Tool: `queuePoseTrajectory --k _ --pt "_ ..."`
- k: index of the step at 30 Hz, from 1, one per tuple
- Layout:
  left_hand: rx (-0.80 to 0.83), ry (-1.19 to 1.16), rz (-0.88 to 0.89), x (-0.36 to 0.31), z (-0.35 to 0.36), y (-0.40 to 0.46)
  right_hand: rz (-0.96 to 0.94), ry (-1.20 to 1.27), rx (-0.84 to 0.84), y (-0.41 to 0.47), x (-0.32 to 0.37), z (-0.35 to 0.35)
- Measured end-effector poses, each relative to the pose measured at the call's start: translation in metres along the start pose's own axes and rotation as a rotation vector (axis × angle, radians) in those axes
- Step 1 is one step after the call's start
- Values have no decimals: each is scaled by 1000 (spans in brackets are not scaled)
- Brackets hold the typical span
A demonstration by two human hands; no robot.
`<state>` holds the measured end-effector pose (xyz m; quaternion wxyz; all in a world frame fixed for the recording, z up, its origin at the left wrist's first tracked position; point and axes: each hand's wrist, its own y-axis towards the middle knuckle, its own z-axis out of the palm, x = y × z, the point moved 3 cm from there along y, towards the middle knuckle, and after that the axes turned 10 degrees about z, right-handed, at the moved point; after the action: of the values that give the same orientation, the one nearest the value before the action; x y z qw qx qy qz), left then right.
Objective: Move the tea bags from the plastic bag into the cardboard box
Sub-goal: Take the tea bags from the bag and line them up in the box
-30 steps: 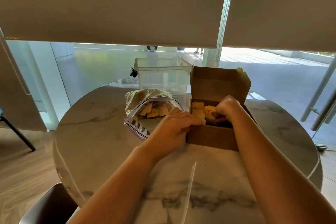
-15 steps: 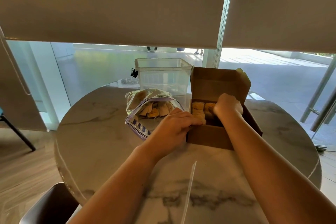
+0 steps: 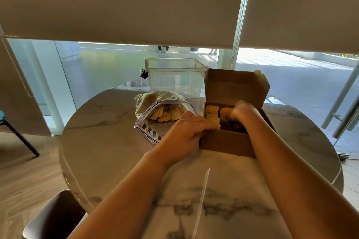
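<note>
An open brown cardboard box stands on the round marble table, its lid upright. Yellow-tagged tea bags stand in a row along its left side. My right hand reaches down inside the box, fingers curled around tea bags there; the fingertips are hidden. My left hand rests on the box's left wall, fingertips touching the nearest tea bags. Left of the box lies the clear zip plastic bag, mouth open toward me, with several tea bags inside.
A clear plastic tub stands behind the bag, touching the box's lid side. A thin clear strip lies on the table near me. A dark chair back sits at lower left. Windows with lowered blinds are behind.
My right hand has moved farther back and deeper into the box. My left hand has stayed on the box's left wall.
</note>
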<state>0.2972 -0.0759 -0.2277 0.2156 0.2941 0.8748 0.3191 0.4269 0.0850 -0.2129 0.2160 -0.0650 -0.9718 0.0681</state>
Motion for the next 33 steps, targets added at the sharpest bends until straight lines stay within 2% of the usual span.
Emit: queuePoseTrajectory --k 5,11,15,18,20,22,24,26,29,33 --pt "3 -1 -11 0 -1 0 -15 16 66 -4 3 -1" --pt "-29 15 1 0 -6 -3 -41 -40 15 -12 -1 -12" --pt "-257 172 -6 -3 -32 -7 -108 -81 -144 -26 3 -24" --pt "-388 443 -10 0 -56 -15 -312 -7 -241 -57 19 -36" --pt "-385 538 -79 8 -67 -22 -455 109 -135 -92 30 -43" --pt "-384 551 -161 19 -73 -28 -561 209 106 -130 40 -42" --pt "-383 505 -236 31 -74 -33 -634 189 296 -156 52 -31" --pt "-407 399 -282 37 -75 -36 -675 54 337 -164 68 -7" --pt "-457 273 -315 35 -77 -35 -708 -171 184 -154 91 33" --pt "-478 265 -317 33 -77 -34 -680 -235 -17 -124 105 69"
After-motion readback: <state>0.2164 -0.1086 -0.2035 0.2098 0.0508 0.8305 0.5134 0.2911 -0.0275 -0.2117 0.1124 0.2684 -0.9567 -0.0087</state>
